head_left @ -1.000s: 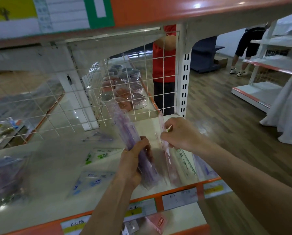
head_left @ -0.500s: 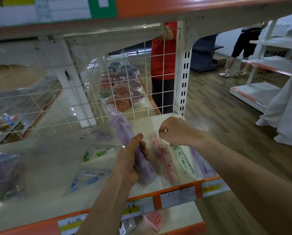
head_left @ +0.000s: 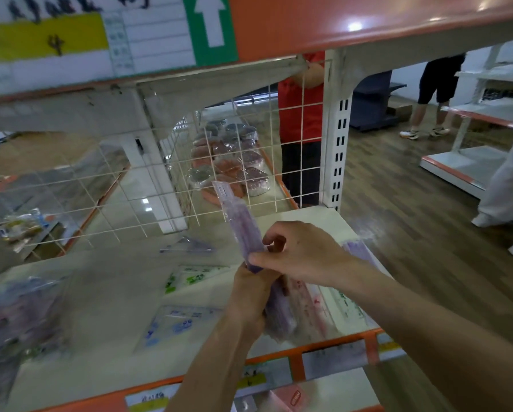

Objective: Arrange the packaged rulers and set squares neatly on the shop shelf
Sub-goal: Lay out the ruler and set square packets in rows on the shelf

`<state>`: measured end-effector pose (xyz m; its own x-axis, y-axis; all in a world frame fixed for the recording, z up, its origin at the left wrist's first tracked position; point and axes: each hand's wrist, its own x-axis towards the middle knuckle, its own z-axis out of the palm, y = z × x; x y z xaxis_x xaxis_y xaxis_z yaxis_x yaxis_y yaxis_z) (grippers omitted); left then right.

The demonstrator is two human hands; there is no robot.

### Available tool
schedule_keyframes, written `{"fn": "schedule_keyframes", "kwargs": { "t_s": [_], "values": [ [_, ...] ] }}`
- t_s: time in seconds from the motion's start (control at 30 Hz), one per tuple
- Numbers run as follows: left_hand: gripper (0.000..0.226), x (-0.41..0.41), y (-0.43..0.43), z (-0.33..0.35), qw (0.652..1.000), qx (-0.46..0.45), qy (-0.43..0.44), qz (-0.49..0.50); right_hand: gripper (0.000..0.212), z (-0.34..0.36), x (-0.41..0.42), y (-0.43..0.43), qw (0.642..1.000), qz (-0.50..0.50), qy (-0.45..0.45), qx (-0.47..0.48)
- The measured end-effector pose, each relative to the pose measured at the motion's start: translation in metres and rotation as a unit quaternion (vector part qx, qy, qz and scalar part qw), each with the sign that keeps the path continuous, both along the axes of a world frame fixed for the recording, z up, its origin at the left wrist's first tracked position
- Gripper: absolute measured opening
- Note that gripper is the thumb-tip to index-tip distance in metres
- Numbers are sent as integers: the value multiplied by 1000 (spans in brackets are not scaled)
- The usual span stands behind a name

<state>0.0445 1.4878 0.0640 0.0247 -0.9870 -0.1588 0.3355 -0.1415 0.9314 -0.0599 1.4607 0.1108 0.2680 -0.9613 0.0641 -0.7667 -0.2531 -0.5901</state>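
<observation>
Holding glossy ruler packets (head_left: 244, 226): left hand (head_left: 249, 295), right hand (head_left: 304, 254).

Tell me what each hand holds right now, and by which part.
Both hold the bundle of purple packaged rulers: the left hand grips its lower half, and the right hand pinches it near mid-length with its fingers.

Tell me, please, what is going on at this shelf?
A person is stocking a shop shelf. The left hand grips a bundle of purple packaged rulers, tilted up over the shelf, while the right hand pinches the bundle about midway. Other packets lie flat on the shelf, not yet lined up.
</observation>
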Motion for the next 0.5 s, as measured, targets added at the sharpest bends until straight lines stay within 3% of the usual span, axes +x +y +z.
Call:
{"fn": "schedule_keyframes", "kwargs": {
  "t_s": [0.13,0.3,0.5],
  "values": [
    [15,-3,2,3,999,-18,22,-37,24,-2,-5,-7,995,-11,-97,33],
    [19,-1,5,12,991,14,112,-72,9,4,-18,-5,950,1,-267,160],
    [19,1,0,9,991,66,112,-44,11,13,-48,-7,934,-18,-293,204]
  ]
}}
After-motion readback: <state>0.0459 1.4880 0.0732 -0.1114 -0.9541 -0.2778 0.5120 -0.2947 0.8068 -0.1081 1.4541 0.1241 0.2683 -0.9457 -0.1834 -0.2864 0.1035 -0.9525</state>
